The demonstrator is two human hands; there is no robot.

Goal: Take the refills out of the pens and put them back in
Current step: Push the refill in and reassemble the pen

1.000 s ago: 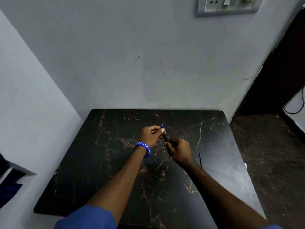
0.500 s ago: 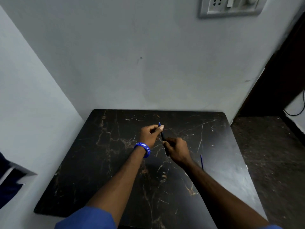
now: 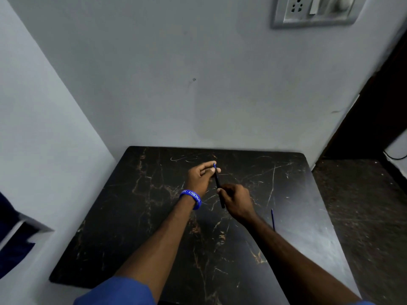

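Both hands hold one dark pen (image 3: 218,183) above the middle of the black marble table (image 3: 154,238). My left hand (image 3: 201,176), with a blue wristband, pinches the pen's blue upper end between thumb and fingers. My right hand (image 3: 235,200) grips the pen's lower part, and the dark barrel sticks out below its fingers. A thin blue refill (image 3: 272,219) lies loose on the table to the right of my right wrist.
The table stands in a corner, with grey walls behind and to the left. A socket plate (image 3: 312,12) is high on the back wall. Dark floor (image 3: 363,205) lies past the table's right edge.
Both hands stay on the pen. The left fingers have slid up to its blue tip, and the pen has tilted slightly more upright.
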